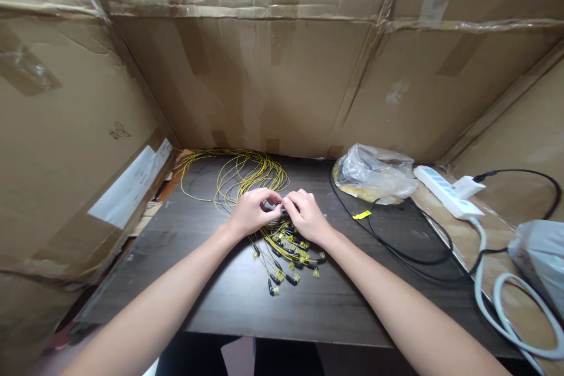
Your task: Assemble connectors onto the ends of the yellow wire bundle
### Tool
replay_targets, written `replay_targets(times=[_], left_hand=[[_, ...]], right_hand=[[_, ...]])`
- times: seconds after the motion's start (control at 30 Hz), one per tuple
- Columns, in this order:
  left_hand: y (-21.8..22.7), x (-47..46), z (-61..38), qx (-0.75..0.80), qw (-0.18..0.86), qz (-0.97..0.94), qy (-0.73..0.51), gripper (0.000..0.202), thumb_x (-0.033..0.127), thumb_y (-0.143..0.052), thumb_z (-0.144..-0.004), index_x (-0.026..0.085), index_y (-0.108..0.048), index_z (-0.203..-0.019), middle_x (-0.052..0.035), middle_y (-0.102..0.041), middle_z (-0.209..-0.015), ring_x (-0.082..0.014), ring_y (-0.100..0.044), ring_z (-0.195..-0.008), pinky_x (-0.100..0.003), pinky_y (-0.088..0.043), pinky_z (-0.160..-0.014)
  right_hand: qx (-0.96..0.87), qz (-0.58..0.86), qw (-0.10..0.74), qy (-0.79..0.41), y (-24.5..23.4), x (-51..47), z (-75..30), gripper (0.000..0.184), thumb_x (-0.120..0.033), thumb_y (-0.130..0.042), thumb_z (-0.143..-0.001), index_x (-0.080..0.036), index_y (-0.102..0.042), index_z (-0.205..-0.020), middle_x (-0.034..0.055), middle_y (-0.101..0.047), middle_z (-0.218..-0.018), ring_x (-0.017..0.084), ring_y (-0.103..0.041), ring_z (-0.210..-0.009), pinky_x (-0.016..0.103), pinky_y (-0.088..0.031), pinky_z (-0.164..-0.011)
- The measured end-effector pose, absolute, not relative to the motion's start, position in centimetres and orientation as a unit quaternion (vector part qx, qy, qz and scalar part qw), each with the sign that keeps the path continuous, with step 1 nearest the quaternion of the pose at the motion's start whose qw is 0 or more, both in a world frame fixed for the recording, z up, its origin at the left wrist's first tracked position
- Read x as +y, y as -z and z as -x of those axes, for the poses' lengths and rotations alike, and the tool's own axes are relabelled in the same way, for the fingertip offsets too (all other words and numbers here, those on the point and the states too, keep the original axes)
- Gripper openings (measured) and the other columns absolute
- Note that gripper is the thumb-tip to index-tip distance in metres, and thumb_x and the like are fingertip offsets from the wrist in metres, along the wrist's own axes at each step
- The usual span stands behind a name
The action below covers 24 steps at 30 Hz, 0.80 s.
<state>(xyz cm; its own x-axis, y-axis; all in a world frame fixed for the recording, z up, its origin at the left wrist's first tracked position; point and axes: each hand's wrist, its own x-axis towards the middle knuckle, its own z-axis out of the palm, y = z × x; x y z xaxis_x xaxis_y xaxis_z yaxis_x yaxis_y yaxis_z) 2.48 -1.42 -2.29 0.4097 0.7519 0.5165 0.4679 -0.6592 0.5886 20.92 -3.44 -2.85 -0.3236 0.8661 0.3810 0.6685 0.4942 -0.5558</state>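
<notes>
My left hand (254, 210) and my right hand (305, 214) meet over the middle of the dark table, fingers pinched together tip to tip. Whatever sits between the fingertips is too small and too covered to make out. Thin yellow cables (264, 171) lie in loose loops behind my hands and pass beneath them. Toward me, their ends fan out in a cluster of black connectors (291, 279) with clear yellow caps (316, 273). Part of the bundle is hidden under my palms.
A clear plastic bag (374, 170) with yellowish contents lies at the back right. Black cable (396, 252) with a yellow tag (362, 215) curves across the table's right side. Beyond are a white power strip (447, 191) and another bag (540, 258). Cardboard walls (264, 82) enclose the table (229, 311).
</notes>
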Motion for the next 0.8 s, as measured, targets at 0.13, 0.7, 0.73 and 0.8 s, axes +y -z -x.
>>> replay_targets(times=[0.13,0.7,0.73,0.8], left_hand=[[2.29,-1.4,-2.5,0.379,0.183,-0.815,-0.398,0.009,0.016,-0.068,-0.075,0.017,-0.071,-0.084,-0.0003,-0.07,-0.076,-0.0124,-0.063,-0.067,-0.02,-0.05,-0.058],[1.98,-1.43,-2.55,0.346,0.221,-0.813,-0.414,0.009,0.018,-0.069,-0.082,0.016,-0.074,-0.089,-0.0017,-0.073,-0.081,-0.0107,-0.064,-0.068,-0.017,-0.051,-0.057],[1.99,-1.43,-2.57,0.347,0.217,-0.813,-0.413,0.009,0.017,-0.069,-0.081,0.016,-0.074,-0.088,-0.0014,-0.073,-0.081,-0.0105,-0.064,-0.068,-0.017,-0.051,-0.058],[2.06,-1.43,-2.58,0.349,0.212,-0.813,-0.414,0.009,0.016,-0.069,-0.08,0.016,-0.073,-0.088,-0.0011,-0.073,-0.081,-0.0103,-0.064,-0.068,-0.018,-0.052,-0.06]], right_hand=[[-0.79,0.476,0.347,-0.169,2.72,-3.6,-20.89,0.024,-0.028,-0.045,-0.101,-0.021,-0.059,-0.084,0.0025,-0.066,-0.086,0.02,-0.054,-0.087,0.035,-0.032,-0.079],[-0.788,0.487,0.334,-0.171,2.51,-3.5,-21.11,0.034,-0.03,-0.04,-0.103,-0.021,-0.056,-0.074,0.0026,-0.063,-0.079,0.02,-0.052,-0.083,0.036,-0.033,-0.078],[-0.786,0.487,0.34,-0.171,2.47,-3.53,-21.1,0.031,-0.03,-0.041,-0.102,-0.021,-0.057,-0.076,0.0028,-0.064,-0.081,0.021,-0.052,-0.084,0.036,-0.034,-0.079],[-0.782,0.482,0.357,-0.171,2.41,-3.6,-21.09,0.023,-0.029,-0.045,-0.1,-0.022,-0.059,-0.083,0.0036,-0.065,-0.088,0.022,-0.053,-0.089,0.037,-0.035,-0.082]])
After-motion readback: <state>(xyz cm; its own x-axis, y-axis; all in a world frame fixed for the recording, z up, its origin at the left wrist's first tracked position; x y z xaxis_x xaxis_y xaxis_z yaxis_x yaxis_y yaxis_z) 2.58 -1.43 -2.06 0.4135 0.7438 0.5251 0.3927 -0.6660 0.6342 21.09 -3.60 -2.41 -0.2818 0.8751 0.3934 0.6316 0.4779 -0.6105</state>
